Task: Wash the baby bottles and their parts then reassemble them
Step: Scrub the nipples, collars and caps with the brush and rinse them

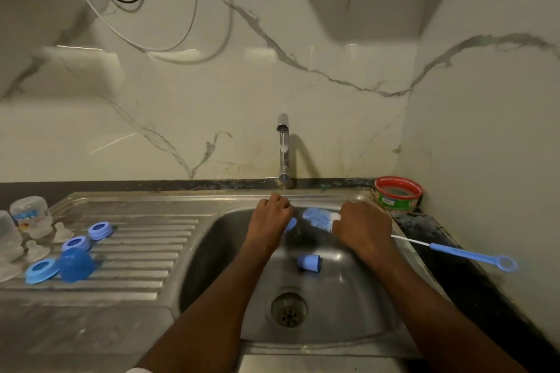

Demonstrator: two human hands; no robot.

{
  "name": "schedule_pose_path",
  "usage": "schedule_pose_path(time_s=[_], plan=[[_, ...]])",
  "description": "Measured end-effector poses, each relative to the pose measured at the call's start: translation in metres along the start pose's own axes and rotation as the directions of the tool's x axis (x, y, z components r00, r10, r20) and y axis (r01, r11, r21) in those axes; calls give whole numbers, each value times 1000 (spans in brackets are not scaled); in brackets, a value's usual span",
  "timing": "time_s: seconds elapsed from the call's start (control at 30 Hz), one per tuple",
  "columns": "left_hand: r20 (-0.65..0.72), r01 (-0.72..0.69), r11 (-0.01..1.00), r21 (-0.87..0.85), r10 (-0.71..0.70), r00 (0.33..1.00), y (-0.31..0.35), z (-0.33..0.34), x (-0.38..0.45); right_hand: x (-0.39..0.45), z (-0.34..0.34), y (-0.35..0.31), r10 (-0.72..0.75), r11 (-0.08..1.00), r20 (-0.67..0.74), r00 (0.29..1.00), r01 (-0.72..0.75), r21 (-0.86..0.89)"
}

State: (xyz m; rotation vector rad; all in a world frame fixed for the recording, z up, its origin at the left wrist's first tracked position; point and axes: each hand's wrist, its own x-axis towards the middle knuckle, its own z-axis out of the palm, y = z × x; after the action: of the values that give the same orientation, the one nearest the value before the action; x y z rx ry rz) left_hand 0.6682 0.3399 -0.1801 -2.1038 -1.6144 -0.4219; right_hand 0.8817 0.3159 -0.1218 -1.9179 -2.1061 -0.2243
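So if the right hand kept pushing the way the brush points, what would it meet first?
The right hand aims the bottle brush leftward, so it would probably first meet the small blue part held in the left hand. Depth is unclear.
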Motion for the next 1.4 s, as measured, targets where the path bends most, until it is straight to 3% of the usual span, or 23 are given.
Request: schedule_pose_path(time_s=[0.1, 0.2, 0.43, 0.57, 0.7, 0.8, 0.93, 1.03, 1.13, 1.2, 1.33, 1.4], plan=[[-56, 192, 949, -250, -212, 976, 1, 3, 0, -4, 4, 4, -7, 999, -11, 1000, 7, 43], [-17, 382, 723, -576, -478, 878, 0, -2, 0, -6, 8, 7, -37, 997, -20, 999, 38, 63], [185, 515, 566, -644, -538, 822, 3, 4, 2, -2, 19, 0, -89, 994, 99, 991, 81, 77], [57, 433, 534, -726, -581, 812, -1, -1, 7, 0, 20, 3, -104, 994, 132, 986, 98, 48], [195, 515, 564, -646, -530, 825, -7, 7, 1, 1, 21, 5, -96, 995, 135, 986, 93, 32], [111, 462, 547, -698, -555, 825, -7, 7, 3, 3, 21, 5, -88, 996, 118, 989, 87, 9], [168, 522, 554, -649, -564, 808, -4, 3, 2, 2, 20, 5, -71, 997, 114, 991, 72, -6], [101, 472, 511, -718, -595, 797, -5, 3, 3, 2, 20, 5, -55, 998, 110, 992, 54, 11], [172, 523, 535, -664, -571, 803, -4, 2, 3, 2, 19, 5, -57, 998, 116, 992, 56, 9], [116, 482, 514, -710, -589, 799, -8, 5, 3, 3, 19, 5, -52, 999, 108, 993, 51, 11], [167, 477, 615, -628, -492, 855, -9, 8, 1, 3, 20, 6, -46, 999, 94, 995, 45, 14], [107, 406, 658, -634, -445, 889, -10, 6, 0, 3, 19, 6, -50, 999, 83, 995, 48, 20]])
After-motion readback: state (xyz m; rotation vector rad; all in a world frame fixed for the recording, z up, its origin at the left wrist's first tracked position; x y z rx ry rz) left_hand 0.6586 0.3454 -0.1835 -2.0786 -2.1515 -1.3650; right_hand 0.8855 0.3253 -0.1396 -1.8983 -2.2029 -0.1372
